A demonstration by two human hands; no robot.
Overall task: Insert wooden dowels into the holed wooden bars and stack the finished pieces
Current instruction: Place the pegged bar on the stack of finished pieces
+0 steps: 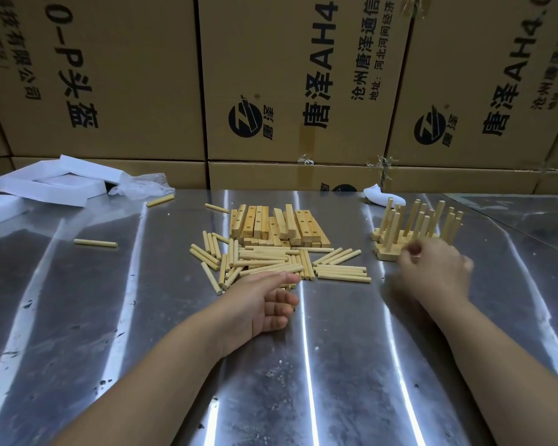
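L hand (264, 304) lies relaxed, fingers loosely curled, holding nothing, at near edge of the loose round dowels (271, 262). R hand (437, 272) is blurred, fingers bent, just beside the finished pieces (413, 226) w/ upright pegs at far right; can't tell its grip. Square-cut holed bars (306, 225) are piled behind the dowels. Shiny streaked steel table (110, 317); white foam (52, 185) far left; printed cartons (110, 75) behind.

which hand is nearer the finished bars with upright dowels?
Right. The right hand is at the near edge of the finished pale wooden bars with upright dowels; contact is blurred. The left hand lies by the loose pale wooden dowel pile, well to their left.
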